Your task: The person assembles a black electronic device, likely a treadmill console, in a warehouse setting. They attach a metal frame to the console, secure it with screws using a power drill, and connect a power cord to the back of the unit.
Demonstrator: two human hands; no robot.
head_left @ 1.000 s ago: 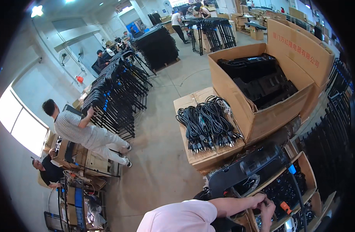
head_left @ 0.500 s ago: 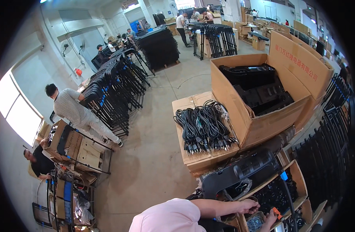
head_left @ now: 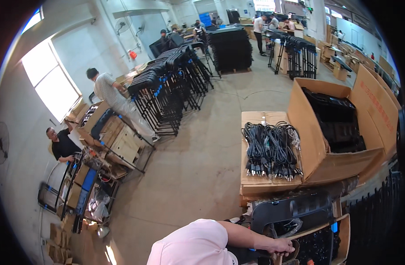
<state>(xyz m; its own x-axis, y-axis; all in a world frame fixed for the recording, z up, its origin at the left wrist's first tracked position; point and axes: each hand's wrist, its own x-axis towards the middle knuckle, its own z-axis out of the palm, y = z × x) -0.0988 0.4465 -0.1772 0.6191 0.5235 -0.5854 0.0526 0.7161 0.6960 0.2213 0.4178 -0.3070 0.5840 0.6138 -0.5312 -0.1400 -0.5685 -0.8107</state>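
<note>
My left hand reaches in from the pink-sleeved arm at the lower edge, its fingers curled closed. A dark, curved brownish rim shows at the fingertips; what the hand holds is too small to name. Beside it, to the right, a cardboard bin holds many small black parts. Just beyond the hand lies a black plastic panel with vents, and a clear plastic bag is on it. My right hand is out of the picture; only a bit of orange shows at the bottom edge.
Bundled black power cables lie on a carton ahead. To its right stands a large open box of black mouldings. Black frames stand in rows farther off. Two people work at the left by a cluttered rack.
The view has swung left and tilted, so the scene sits farther right. My right hand and the orange tool at it have dropped below the edge; my left hand stays closed by the bin.
</note>
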